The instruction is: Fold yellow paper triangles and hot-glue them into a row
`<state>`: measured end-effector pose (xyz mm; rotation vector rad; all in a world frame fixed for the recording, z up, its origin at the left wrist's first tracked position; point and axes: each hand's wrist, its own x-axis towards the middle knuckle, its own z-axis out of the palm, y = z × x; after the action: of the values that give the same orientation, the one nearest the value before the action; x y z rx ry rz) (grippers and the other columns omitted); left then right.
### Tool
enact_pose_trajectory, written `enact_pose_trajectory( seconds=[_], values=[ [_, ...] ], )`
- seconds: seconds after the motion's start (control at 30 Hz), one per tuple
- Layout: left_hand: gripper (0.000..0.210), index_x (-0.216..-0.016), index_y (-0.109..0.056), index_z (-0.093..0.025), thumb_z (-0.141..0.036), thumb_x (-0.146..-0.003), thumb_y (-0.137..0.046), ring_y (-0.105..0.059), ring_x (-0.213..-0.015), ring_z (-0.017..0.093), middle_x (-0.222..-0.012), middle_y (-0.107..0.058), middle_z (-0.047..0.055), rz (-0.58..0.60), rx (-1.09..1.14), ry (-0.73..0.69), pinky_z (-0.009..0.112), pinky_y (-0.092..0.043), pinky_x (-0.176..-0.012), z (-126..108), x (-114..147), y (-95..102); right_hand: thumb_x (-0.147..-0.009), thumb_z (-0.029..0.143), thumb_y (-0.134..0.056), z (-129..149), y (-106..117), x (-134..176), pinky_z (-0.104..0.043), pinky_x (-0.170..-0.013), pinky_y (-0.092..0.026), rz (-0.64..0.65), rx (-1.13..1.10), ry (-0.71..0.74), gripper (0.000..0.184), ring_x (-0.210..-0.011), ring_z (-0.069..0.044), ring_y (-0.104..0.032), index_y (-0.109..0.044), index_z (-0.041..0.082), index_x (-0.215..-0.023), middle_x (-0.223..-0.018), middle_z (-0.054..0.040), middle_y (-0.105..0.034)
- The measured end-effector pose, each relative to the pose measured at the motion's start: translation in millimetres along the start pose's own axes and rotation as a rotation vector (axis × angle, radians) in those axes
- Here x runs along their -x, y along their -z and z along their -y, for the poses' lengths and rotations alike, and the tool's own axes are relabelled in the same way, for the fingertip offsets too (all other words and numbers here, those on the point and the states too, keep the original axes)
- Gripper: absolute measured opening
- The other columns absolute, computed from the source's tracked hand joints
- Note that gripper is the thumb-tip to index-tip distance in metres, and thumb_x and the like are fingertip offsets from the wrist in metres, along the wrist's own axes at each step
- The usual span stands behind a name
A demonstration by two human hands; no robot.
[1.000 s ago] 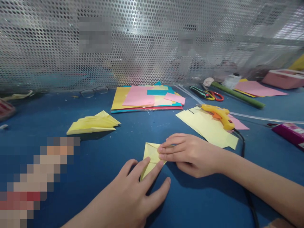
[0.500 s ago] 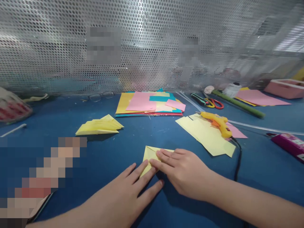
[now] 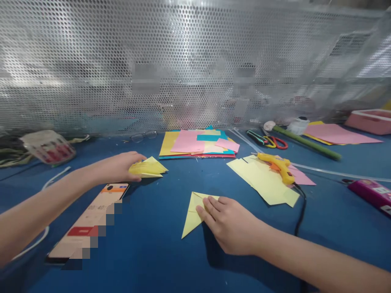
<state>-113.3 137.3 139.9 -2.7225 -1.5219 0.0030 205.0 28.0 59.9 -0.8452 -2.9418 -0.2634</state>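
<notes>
A small stack of folded yellow papers (image 3: 149, 167) is at the left middle of the table. My left hand (image 3: 124, 167) is closed around the left end of that stack, thumb at the near side and fingers over the far side. Nearer to me is a single folded yellow paper (image 3: 193, 209), its pointed end towards me and crease lines showing. My right hand (image 3: 229, 224) has its fingers together over the right part of this paper, which they cover; the thumb is hidden.
A phone (image 3: 91, 219) and a white cable (image 3: 45, 232) lie at left. Coloured paper sheets (image 3: 186, 142) are stacked at the back. A yellow glue gun (image 3: 279, 167) rests on pale yellow sheets (image 3: 262, 183). Scissors (image 3: 279, 142) and a green stem (image 3: 308, 142) lie behind, before a perforated metal panel (image 3: 189, 81).
My left hand has left the single folded paper, reached forward and left, and taken hold of the folded stack. My right hand stays on the single paper. The view has shifted slightly.
</notes>
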Motion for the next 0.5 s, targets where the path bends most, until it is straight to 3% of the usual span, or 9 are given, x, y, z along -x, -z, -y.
enact_pose_trajectory(
  seconds=[0.03, 0.07, 0.17, 0.3, 0.4, 0.5],
  values=[
    [0.071, -0.117, -0.060, -0.004, -0.045, -0.096, -0.006, -0.063, -0.095, 0.018, -0.106, -0.062, -0.003, 0.036, -0.012, 0.029, 0.028, -0.050, -0.082, 4, -2, -3.8, -0.083, 0.017, -0.047, 0, 0, 1, -0.048, -0.083, -0.049, -0.012, -0.015, -0.010, 0.052, -0.111, -0.039, -0.062, -0.055, -0.006, -0.129, -0.122, -0.0340, -0.061],
    [0.059, -0.111, -0.063, -0.006, -0.049, -0.098, -0.025, -0.064, -0.085, 0.015, -0.105, -0.060, -0.003, 0.077, -0.026, 0.058, 0.026, -0.052, -0.077, 5, -4, -7.1, -0.085, 0.017, -0.045, -1, 1, 2, -0.048, -0.082, -0.049, -0.026, -0.036, -0.023, 0.051, -0.109, -0.039, -0.062, -0.055, -0.005, -0.130, -0.122, -0.0330, -0.061],
    [0.033, -0.111, -0.061, -0.015, -0.042, -0.093, -0.058, -0.064, -0.088, 0.020, -0.108, -0.062, 0.004, 0.140, -0.055, 0.118, 0.037, -0.056, -0.076, -1, -9, -12.1, -0.083, 0.018, -0.045, -6, 3, 3, -0.045, -0.078, -0.048, -0.069, -0.130, -0.078, 0.045, -0.099, -0.033, -0.060, -0.058, 0.004, -0.124, -0.118, -0.0240, -0.063],
    [0.029, -0.115, -0.060, -0.019, -0.039, -0.093, -0.059, -0.062, -0.099, 0.023, -0.117, -0.061, 0.006, 0.123, -0.042, 0.133, 0.042, -0.054, -0.083, -24, -14, -9.6, -0.081, 0.019, -0.050, -13, 5, 2, -0.039, -0.083, -0.045, -0.109, -0.288, -0.118, 0.026, -0.093, -0.024, -0.052, -0.060, 0.014, -0.105, -0.105, -0.0117, -0.060],
    [0.031, -0.118, -0.058, -0.019, -0.038, -0.093, -0.059, -0.061, -0.101, 0.023, -0.120, -0.060, 0.007, 0.098, 0.014, 0.079, 0.044, -0.053, -0.085, -46, -14, -9.2, -0.087, 0.028, -0.053, -15, 5, 1, -0.038, -0.088, -0.043, -0.132, -0.389, -0.139, 0.023, -0.097, -0.023, -0.048, -0.056, 0.015, -0.105, -0.109, -0.0109, -0.057],
    [0.032, -0.120, -0.057, -0.019, -0.036, -0.093, -0.059, -0.060, -0.105, 0.024, -0.123, -0.059, 0.008, 0.088, 0.089, -0.005, 0.046, -0.052, -0.088, -69, -8, -12.0, -0.085, 0.037, -0.062, -16, 5, 2, -0.040, -0.091, -0.042, -0.148, -0.481, -0.164, 0.029, -0.101, -0.024, -0.047, -0.054, 0.016, -0.103, -0.113, -0.0114, -0.055]
  ],
)
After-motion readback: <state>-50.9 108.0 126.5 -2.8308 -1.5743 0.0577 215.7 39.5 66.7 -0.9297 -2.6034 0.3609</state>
